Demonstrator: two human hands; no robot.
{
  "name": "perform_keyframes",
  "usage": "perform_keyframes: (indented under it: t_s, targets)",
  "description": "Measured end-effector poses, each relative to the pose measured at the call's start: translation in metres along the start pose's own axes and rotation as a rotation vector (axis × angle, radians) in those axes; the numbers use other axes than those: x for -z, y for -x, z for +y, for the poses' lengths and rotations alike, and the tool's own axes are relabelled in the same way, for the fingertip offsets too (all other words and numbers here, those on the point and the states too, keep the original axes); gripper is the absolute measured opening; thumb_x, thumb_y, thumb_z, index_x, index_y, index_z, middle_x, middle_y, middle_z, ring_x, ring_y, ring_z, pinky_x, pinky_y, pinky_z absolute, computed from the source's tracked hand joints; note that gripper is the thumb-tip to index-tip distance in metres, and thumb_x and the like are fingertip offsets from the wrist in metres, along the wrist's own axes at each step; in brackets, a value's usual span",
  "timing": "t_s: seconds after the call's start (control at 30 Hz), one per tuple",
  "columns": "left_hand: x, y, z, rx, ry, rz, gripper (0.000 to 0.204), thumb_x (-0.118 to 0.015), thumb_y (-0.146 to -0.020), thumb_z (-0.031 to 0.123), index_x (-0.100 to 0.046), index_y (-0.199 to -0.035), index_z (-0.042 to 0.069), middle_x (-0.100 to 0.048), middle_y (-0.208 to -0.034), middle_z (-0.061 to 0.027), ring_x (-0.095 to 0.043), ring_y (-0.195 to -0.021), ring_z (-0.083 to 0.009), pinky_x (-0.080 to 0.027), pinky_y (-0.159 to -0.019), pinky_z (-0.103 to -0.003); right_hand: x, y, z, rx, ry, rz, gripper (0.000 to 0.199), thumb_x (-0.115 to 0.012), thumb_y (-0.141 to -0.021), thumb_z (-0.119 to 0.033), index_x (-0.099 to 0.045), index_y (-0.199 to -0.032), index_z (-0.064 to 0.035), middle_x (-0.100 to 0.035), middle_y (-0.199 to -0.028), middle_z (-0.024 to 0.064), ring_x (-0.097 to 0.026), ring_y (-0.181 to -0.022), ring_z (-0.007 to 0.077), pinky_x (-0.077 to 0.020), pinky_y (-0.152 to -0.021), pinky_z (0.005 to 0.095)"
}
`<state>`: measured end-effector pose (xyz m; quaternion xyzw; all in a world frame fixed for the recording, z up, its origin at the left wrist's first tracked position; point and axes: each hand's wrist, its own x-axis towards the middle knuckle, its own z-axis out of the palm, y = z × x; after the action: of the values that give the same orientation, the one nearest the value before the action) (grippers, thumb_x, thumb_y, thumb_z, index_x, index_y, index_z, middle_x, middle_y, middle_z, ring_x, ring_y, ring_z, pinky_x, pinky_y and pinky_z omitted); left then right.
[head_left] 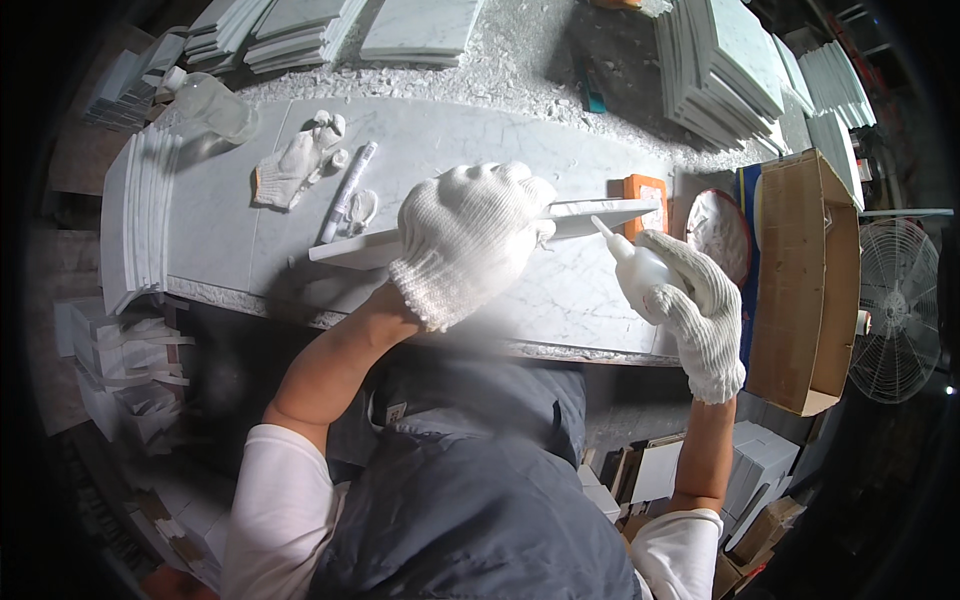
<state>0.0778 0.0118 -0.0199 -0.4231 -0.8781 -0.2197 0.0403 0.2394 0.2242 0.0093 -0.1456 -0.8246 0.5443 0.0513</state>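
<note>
My left hand [468, 245], in a white knit glove, is closed over the middle of a narrow white marble tile [352, 250]. The tile is tilted up on edge above the marble worktop [440, 125], and its ends show on both sides of the glove. A white squeeze bottle [642, 275] with a thin pointed nozzle is gripped in my gloved right hand [705, 315]. Its tip points up and left, close to the tile's right end; whether it touches I cannot tell. Behind that end stands an orange block [645, 190] with a whitish face.
A bowl of white material [718, 235] and a cardboard box [790, 290] stand at right, a fan [893, 310] beyond. A spare glove [298, 165], a white marker-like tube [350, 192] and a clear bottle [215, 108] lie left. Tile stacks [140, 220] line the edges.
</note>
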Motion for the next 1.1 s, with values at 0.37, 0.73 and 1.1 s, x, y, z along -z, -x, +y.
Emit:
perform_keyframes:
  t_s: [0.37,0.73,1.1]
  targets:
    - [-0.002,-0.001,-0.004,-0.025,-0.034,0.002,0.017,-0.071,-0.088,0.029,-0.076,-0.099,0.017,-0.072,-0.093,-0.0041,-0.073,-0.083,-0.0237,-0.060,-0.063,-0.038,0.002,-0.022,-0.004,-0.033,0.102,-0.063,0.063,-0.078,-0.085,-0.042,-0.070,-0.131,0.0008,-0.074,-0.122,0.0139,-0.070,-0.112,0.0205,-0.0546,-0.100,0.0354]
    - [-0.002,-0.003,-0.006,-0.031,-0.012,-0.031,0.016,-0.071,-0.089,0.026,-0.075,-0.100,0.017,-0.072,-0.093,-0.0048,-0.074,-0.085,-0.0231,-0.061,-0.064,-0.038,-0.002,-0.028,-0.007,-0.050,0.042,-0.065,0.056,-0.078,-0.083,-0.033,-0.072,-0.129,-0.0007,-0.076,-0.114,0.0120,-0.071,-0.103,0.0171,-0.0564,-0.094,0.0331]
    - [-0.004,0.000,-0.005,-0.050,-0.035,-0.010,0.017,-0.070,-0.089,0.024,-0.075,-0.104,0.016,-0.071,-0.096,-0.0035,-0.073,-0.084,-0.0221,-0.060,-0.062,-0.037,-0.002,-0.032,-0.009,-0.088,0.028,-0.096,0.066,-0.081,-0.083,-0.046,-0.072,-0.128,0.0014,-0.075,-0.115,0.0141,-0.071,-0.104,0.0192,-0.0587,-0.092,0.0348]
